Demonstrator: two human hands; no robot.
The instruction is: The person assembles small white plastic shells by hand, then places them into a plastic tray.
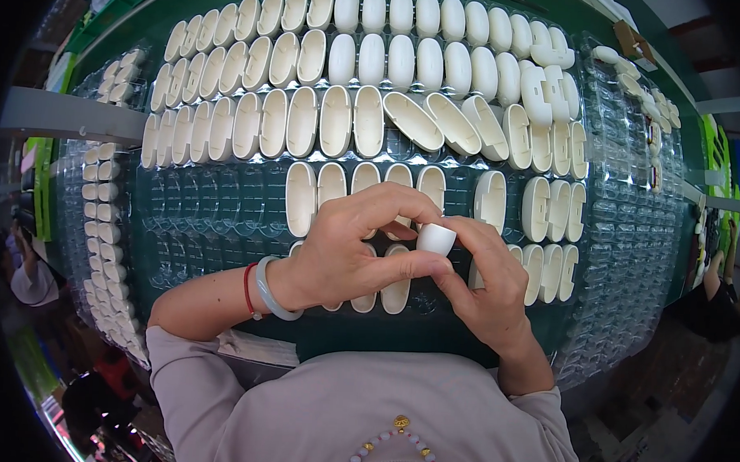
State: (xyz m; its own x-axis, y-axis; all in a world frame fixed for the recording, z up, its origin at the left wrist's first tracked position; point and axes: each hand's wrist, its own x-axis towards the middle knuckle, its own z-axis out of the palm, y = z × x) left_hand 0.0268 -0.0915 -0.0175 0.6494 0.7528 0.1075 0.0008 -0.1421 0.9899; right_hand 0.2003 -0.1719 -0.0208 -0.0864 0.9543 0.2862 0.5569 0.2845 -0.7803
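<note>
Between my two hands, over the near middle of the table, is a white rounded plastic shell, seen end-on. My left hand is closed on it, thumb below and index finger curved over the top. The fingers of my right hand pinch its right side. Beneath the hands, cream oval half-shells lie with their hollow sides up, partly hidden by my fingers. Another open half-shell lies just beyond my right hand.
Clear plastic trays cover the green table. Far rows hold open half-shells and closed-side-up white shells. Small white parts fill a tray at left; a clear tray stack stands at right. Grey bars reach in from the sides.
</note>
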